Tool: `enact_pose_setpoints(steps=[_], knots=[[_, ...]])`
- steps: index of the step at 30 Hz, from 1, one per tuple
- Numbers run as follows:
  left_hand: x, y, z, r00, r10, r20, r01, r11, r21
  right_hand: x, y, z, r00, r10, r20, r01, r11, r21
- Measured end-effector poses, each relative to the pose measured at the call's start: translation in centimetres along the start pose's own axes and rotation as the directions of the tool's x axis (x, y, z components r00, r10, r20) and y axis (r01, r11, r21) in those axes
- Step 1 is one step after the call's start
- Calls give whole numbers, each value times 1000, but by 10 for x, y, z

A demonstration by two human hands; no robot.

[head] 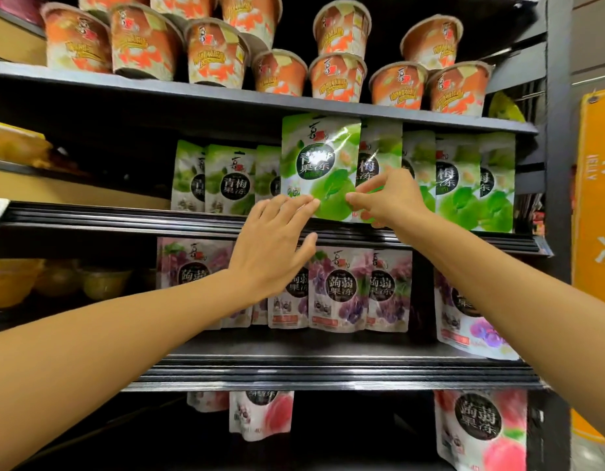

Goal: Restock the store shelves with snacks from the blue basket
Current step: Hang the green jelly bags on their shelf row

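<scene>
A green pouch stands upright at the front of the middle shelf, nearer than the other green pouches lined up behind it and to either side. Its top edge reaches the underside of the shelf above.

The left hand reaches up from the lower left. Its fingers are straight and pressed together, their tips touching the pouch's lower left corner, with the thumb held apart below. The right hand comes in from the right, and its fingers and thumb pinch the pouch's lower right edge.

Orange cups are stacked in two layers on the top shelf. Purple pouches stand on the shelf under the hands, partly hidden by the left wrist. Pink pouches sit on the lowest shelf. Yellow bowls are at far left, and an orange sign is at the right edge. The blue basket is out of view.
</scene>
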State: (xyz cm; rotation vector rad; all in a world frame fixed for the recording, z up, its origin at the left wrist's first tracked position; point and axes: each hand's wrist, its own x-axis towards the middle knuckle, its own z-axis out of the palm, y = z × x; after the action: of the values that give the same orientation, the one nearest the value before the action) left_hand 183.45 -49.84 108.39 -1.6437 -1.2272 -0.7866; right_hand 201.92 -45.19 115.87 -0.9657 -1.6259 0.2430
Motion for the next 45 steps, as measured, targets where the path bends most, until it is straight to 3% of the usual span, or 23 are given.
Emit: enact_pose_setpoints(steps=[8, 13, 20, 27, 31, 35, 38, 42, 45], knots=[[2, 4, 2, 998, -63, -3, 63, 998, 2, -3, 0, 7, 999, -7, -36, 5, 999, -43], [5, 13, 3, 997, -69, 30, 68, 997, 40, -3, 2, 5, 998, 4, -65, -15, 986, -169], [6, 21, 5, 994, -102, 39, 100, 994, 35, -6, 9, 8, 995, -31, -98, 16, 989, -145], [4, 24, 4, 990, -139, 19, 140, 988, -65, -11, 15, 9, 991, -99, -95, 86, 988, -126], [-4, 29, 3, 989, -148, -17, 140, 963, -230, -23, 16, 8, 976, -181, -125, 172, 982, -77], [-20, 44, 0, 972, -225, -64, 176, 886, -430, -54, 20, 18, 969, -202, -141, 217, 971, 101], [-43, 57, -7, 937, -340, -81, 215, 743, -634, -81, 32, 25, 994, -91, -63, 107, 942, 318], [-104, 64, -13, 854, -517, 65, 345, 468, -814, -137, 66, 35, 995, -7, 101, -45, 864, 501], [-170, 64, -12, 810, -535, 238, 440, 289, -850, -195, 95, 48, 979, 7, 202, -113, 848, 518]])
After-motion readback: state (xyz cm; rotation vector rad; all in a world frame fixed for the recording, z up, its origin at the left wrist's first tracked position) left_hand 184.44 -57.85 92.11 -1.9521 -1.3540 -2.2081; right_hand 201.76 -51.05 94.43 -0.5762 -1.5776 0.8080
